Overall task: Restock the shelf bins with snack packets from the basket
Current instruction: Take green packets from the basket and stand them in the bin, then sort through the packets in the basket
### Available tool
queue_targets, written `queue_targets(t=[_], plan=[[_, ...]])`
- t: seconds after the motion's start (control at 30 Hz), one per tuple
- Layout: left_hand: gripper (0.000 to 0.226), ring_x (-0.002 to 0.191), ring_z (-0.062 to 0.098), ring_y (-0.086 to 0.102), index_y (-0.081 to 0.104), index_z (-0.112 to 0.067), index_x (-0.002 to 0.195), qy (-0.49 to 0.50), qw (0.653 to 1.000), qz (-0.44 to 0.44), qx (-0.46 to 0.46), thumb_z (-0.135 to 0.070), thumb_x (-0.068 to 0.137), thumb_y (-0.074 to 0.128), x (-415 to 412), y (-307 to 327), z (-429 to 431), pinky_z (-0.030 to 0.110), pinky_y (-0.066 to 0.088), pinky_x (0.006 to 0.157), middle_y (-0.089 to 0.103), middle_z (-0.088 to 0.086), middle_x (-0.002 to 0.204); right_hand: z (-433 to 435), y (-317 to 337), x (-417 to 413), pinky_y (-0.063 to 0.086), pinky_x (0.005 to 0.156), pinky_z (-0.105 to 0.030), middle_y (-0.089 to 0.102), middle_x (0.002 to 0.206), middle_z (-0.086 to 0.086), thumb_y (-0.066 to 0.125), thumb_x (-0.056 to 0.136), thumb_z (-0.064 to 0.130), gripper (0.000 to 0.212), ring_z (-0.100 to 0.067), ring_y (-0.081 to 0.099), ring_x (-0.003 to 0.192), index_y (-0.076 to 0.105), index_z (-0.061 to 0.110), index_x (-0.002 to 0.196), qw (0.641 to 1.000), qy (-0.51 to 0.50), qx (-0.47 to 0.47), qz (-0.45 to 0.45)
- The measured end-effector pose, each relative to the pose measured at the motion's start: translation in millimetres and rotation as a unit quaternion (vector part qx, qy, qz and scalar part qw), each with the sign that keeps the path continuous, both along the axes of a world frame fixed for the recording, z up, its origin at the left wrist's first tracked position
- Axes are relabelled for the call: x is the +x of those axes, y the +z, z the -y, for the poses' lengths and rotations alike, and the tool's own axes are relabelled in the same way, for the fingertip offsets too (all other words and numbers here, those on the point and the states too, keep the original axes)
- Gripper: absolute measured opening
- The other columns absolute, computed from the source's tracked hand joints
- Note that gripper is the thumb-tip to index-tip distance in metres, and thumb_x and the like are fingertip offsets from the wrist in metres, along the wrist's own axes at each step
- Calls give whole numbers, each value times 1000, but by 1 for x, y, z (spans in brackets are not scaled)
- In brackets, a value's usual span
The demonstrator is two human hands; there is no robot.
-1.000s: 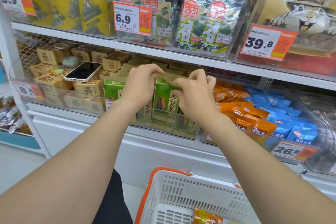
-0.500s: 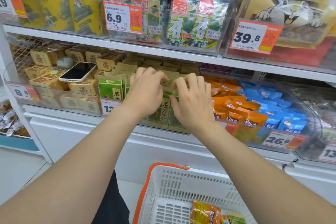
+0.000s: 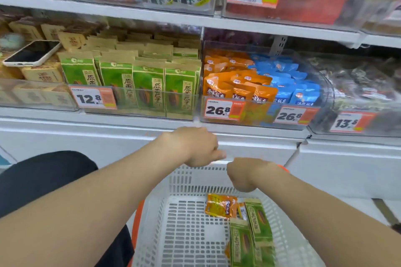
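Basket (image 3: 184, 182) sits closest, below the hands and nearly empty: one orange packet (image 3: 221, 205) lies flat on the floor at the right, touching two green packets (image 3: 258, 221) that overlap each other beside it. Right hand (image 3: 243, 174) hangs over the basket's far rim, wrist bent down and fingers hidden, so can't tell if it's wide or curled; nothing visible in it. Left hand (image 3: 195, 147) hovers a bit higher, between basket and shelf edge, fingers loosely curled and empty. Beyond them, the green-packet bin (image 3: 152, 112) has a tight upright front row, and the orange-packet bin (image 3: 223, 119) sits just to its right, sharing its tray with blue packets (image 3: 293, 84). A phone (image 3: 32, 53) lies on top of the brown packets in the bin further left. Judgement: the next step is a pick from the basket. Risks: the packets overlap, so lifting one may drag its neighbour; the green bin looks full in front, so forcing more in could crumple or tip that row; the orange and blue packets touch with no clear divider, so a drop could land on the wrong side; bumping the left bin could slide the phone off.
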State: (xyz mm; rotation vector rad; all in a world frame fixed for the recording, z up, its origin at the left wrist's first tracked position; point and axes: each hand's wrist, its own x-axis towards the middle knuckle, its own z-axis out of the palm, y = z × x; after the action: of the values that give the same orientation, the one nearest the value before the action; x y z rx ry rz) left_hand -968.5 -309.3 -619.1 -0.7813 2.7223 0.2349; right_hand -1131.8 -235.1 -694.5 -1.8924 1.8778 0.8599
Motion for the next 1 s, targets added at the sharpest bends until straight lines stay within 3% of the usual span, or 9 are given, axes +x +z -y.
queue_targets(t=[0.1, 0.17, 0.23, 0.37, 0.53, 0.67, 0.77, 0.87, 1.0], plan=[[66, 95, 27, 57, 62, -18, 89, -10, 998, 59, 18, -65, 107, 19, -24, -26, -16, 41, 49, 83, 58, 3, 95, -20, -41, -14, 52, 99, -42, 56, 128, -9, 51, 103, 11, 28, -27, 60, 113, 54, 12, 131, 999, 14, 42, -28], [62, 92, 28, 54, 56, -19, 80, -24, 996, 87, -4, -62, 108, 22, -37, -42, -21, 38, 44, 79, 54, 5, 94, -28, -66, -21, 51, 99, -41, 53, 136, -8, 53, 103, 12, 37, -29, 59, 120, 50, 13, 140, 998, 14, 45, -29], [46, 81, 27, 57, 58, -17, 86, -54, 992, 108, -27, -53, 106, 39, -48, -56, -23, 36, 45, 69, 57, 6, 93, -32, -85, -26, 53, 91, -39, 57, 131, -9, 55, 101, 10, 36, -29, 62, 115, 53, 13, 137, 999, 9, 39, -26], [31, 60, 18, 49, 42, -20, 71, -111, 982, 137, -62, -30, 95, 59, -61, -77, -24, 30, 41, 53, 51, 2, 77, -25, -114, -39, 51, 77, -37, 60, 115, -10, 51, 96, 2, 25, -28, 61, 94, 59, 12, 119, 997, -75, -2, 29], [9, 58, 15, 49, 58, -18, 81, -135, 976, 146, -91, -19, 90, 59, -67, -103, -10, 29, 39, 49, 56, 2, 77, -23, -173, -54, 56, 94, -43, 64, 129, -8, 51, 97, 10, 35, -30, 63, 114, 61, 16, 130, 968, -217, -22, 120], [8, 61, 16, 47, 57, -17, 86, -141, 976, 152, -71, -17, 93, 56, -68, -120, 0, 31, 38, 52, 50, 2, 80, -25, -200, -59, 51, 88, -35, 63, 130, -12, 49, 103, 13, 28, -30, 62, 116, 58, 8, 130, 949, -273, -17, 157], [24, 57, 16, 40, 43, -18, 73, -138, 978, 144, -63, -20, 93, 56, -71, -130, 4, 32, 38, 56, 41, 1, 74, -20, -216, -61, 52, 91, -35, 62, 131, -15, 50, 103, 13, 30, -31, 61, 118, 53, 5, 132, 915, -347, -38, 201], [16, 71, 21, 55, 59, -18, 100, -133, 980, 144, -39, -32, 93, 58, -70, -144, 10, 36, 51, 64, 53, 1, 88, -15, -234, -58, 54, 91, -39, 61, 125, -15, 55, 97, 10, 39, -32, 61, 116, 48, 6, 136, 860, -439, -47, 258], [59, 115, 30, 58, 47, -24, 144, -155, 972, 178, -6, -45, 92, 64, -65, -163, 18, 47, 52, 92, 51, 6, 128, -11, -262, -51, 56, 93, -43, 69, 102, -8, 57, 86, 16, 20, -31, 66, 100, 63, 16, 105, 834, -480, -46, 269]])
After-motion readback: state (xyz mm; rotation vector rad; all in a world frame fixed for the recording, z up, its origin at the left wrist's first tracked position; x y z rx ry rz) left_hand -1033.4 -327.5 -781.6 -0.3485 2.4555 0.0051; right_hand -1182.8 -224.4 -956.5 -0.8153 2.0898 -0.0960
